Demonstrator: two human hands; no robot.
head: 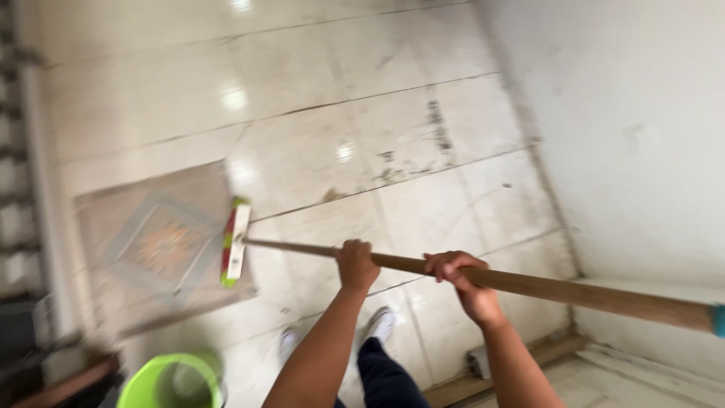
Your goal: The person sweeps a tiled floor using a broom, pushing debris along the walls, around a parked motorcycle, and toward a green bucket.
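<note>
1. The left hand point(356, 264) sits low in the centre of the frame, fingers wrapped tight around the handle point(529, 285).
2. The right hand point(462, 281) grips the same handle just to the right of the left, knuckles up, fingers curled over the wood.
3. The handle is a long wooden pole running from the right edge of the frame, where a blue tip shows, leftward to the broom head point(235, 242).
4. The broom head is a pale bar with red and green bristles, standing on end left of centre, at the right edge of the mat point(151, 245).
5. The mat is brownish with a diamond pattern and lies on the floor point(340, 136) at the left of the frame.
6. The floor is glossy pale tile with dark scuffs in the upper middle.
7. A green bucket point(170, 381) stands at the bottom left, below the mat.
8. White shoes point(381, 323) and dark trouser legs show at the bottom centre, between the forearms.
9. A white wall point(627, 128) fills the right side.
</note>
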